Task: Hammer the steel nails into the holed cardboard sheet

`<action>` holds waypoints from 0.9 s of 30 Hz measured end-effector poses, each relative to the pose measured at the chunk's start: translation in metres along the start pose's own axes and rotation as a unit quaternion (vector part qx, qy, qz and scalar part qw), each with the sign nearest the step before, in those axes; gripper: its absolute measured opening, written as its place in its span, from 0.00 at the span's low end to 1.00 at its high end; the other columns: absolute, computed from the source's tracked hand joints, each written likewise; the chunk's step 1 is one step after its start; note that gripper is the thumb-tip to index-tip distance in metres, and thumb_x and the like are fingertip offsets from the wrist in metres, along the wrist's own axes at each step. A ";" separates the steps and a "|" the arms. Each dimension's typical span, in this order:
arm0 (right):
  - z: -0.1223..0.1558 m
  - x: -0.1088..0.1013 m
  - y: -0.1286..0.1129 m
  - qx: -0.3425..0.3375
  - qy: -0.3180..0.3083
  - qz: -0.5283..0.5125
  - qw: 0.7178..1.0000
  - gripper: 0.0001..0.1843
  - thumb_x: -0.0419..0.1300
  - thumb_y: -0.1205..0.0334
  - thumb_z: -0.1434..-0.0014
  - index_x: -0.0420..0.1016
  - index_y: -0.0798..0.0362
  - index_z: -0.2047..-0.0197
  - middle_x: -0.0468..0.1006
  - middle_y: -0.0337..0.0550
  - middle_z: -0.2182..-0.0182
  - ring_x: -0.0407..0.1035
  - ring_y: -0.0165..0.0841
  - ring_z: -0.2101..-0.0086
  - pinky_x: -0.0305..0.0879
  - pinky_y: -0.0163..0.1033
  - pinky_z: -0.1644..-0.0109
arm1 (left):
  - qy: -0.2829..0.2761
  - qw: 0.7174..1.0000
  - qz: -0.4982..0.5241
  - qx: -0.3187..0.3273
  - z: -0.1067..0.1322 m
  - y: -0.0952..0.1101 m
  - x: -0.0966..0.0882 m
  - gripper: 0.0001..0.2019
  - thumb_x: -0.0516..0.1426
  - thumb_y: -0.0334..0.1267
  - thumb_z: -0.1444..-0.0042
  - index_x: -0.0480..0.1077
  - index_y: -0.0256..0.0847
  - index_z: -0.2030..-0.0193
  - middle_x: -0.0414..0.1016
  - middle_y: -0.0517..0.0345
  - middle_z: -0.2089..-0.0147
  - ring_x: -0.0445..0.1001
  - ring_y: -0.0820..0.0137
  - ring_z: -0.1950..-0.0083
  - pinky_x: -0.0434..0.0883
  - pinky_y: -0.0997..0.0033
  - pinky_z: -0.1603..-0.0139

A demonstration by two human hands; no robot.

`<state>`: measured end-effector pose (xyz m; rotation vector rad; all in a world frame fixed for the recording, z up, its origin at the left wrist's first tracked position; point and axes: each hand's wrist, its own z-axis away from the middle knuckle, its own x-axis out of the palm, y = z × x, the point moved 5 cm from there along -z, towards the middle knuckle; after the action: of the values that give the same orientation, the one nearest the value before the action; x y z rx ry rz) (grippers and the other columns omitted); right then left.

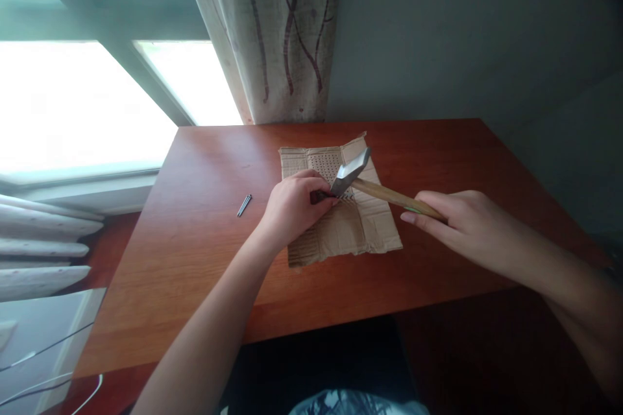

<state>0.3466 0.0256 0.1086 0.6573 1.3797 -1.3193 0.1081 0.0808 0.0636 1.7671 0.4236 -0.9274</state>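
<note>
Worktop (195, 259) by a window (111, 19); hammer (377, 190) over cardboard (324, 240).
The right hand (452, 217) grips the hammer's wooden handle (399, 199); the left hand (294, 204) is pinched narrow beside its head (349, 172), contents hidden. Good control here means fingertips clear, cardboard flat, grip relaxed.

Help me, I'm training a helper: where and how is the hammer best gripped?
Likely by the handle, well away from the metal head, coming from the right: the slim handle slants out that way, while the metal head sits close to the left hand. The right hand holds it there.
</note>
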 end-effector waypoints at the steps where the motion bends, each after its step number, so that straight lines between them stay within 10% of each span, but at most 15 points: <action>1: 0.000 0.001 0.000 -0.002 -0.005 0.000 1.000 0.23 0.51 0.41 0.31 0.65 0.49 0.71 0.69 0.35 0.78 0.64 0.31 0.76 0.53 0.38 0.70 | 0.000 1.000 -0.001 -0.001 0.000 0.000 0.000 0.02 0.64 0.37 0.45 0.80 0.44 0.65 0.79 0.60 0.59 0.73 0.72 0.65 0.66 0.72 0.65; 27: 0.005 -0.010 0.012 -0.002 0.090 -0.017 0.996 0.24 0.58 0.42 0.35 0.62 0.49 0.75 0.60 0.32 0.84 0.55 0.27 0.82 0.48 0.37 0.76 | 0.011 1.000 0.011 -0.013 0.000 -0.002 0.000 0.04 0.66 0.38 0.46 0.80 0.45 0.63 0.80 0.61 0.58 0.75 0.72 0.65 0.68 0.70 0.63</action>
<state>0.3620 0.0262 0.1146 0.7676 1.5441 -1.3101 0.1069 0.0814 0.0621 1.7571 0.4278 -0.8850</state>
